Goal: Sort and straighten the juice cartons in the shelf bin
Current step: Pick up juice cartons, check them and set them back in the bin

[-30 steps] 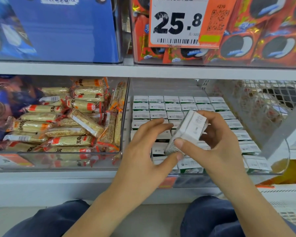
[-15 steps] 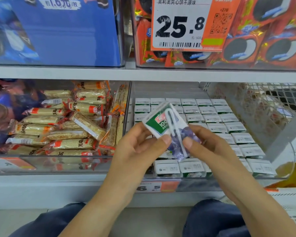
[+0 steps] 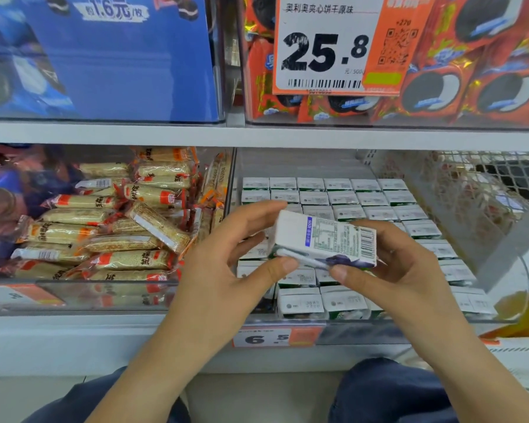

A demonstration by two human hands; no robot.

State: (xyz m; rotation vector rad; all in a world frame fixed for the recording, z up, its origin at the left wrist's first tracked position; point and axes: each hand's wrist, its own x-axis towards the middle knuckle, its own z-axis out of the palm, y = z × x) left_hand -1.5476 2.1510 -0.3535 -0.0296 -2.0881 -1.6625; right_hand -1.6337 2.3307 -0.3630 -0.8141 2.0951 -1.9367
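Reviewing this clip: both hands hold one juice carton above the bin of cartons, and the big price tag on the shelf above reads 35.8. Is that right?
Not quite. The head view shows the price tag reading 25.8, not 35.8. The rest holds: the left hand and right hand hold one juice carton above the bin of cartons.

One head-worn view looks forward and down — close to the shelf front, level with the clear bin (image 3: pixel 287 325) of cartons, both forearms reaching in from below, the upper shelf (image 3: pixel 257 134) just overhead.
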